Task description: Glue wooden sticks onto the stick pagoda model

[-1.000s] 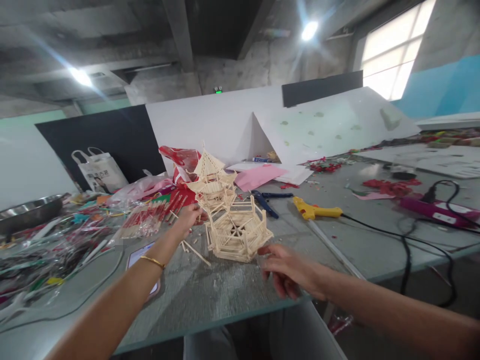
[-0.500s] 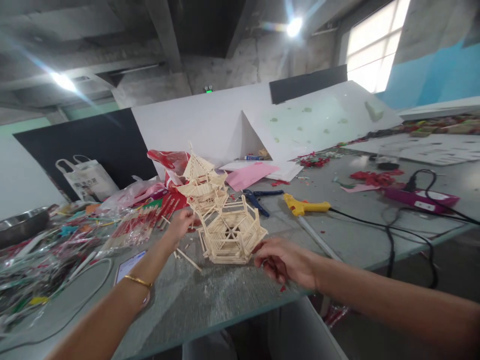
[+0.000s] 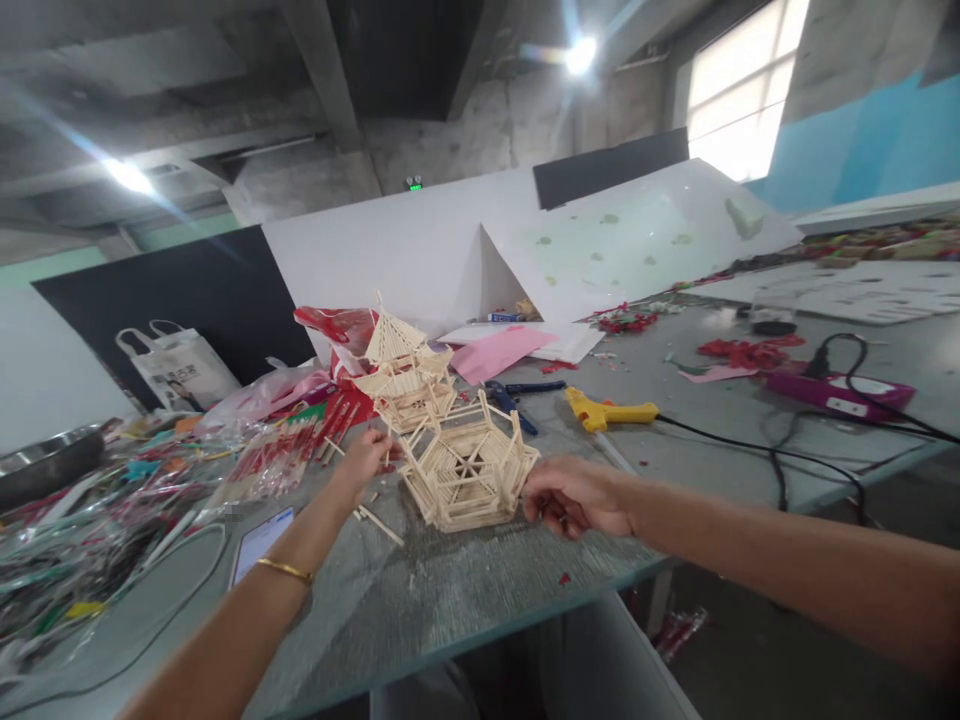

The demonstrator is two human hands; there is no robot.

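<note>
A hexagonal model base (image 3: 469, 522) made of pale wooden sticks stands on the table in front of me, with slatted sides and short upright posts. My left hand (image 3: 366, 462) is at its far left side, fingers closed at the edge; part of their grip is hidden. Against the right side, my right hand (image 3: 574, 497) has its fingers curled in at the base's edge. Just behind rises a pagoda-like stick roof (image 3: 401, 350) with a pointed top. Loose sticks (image 3: 381, 525) lie below my left hand.
A yellow glue gun (image 3: 611, 412) with a black cord and blue-handled pliers (image 3: 514, 405) lie behind the base. A phone (image 3: 261, 545) lies under my left forearm. Plastic-wrapped craft materials (image 3: 82, 540) cover the left side. A purple power strip (image 3: 840, 393) sits at right.
The hexagonal base has shifted slightly right and turned a little, its inside showing more. My right hand has moved slightly right and up with it; my left hand stays close to its left side.
</note>
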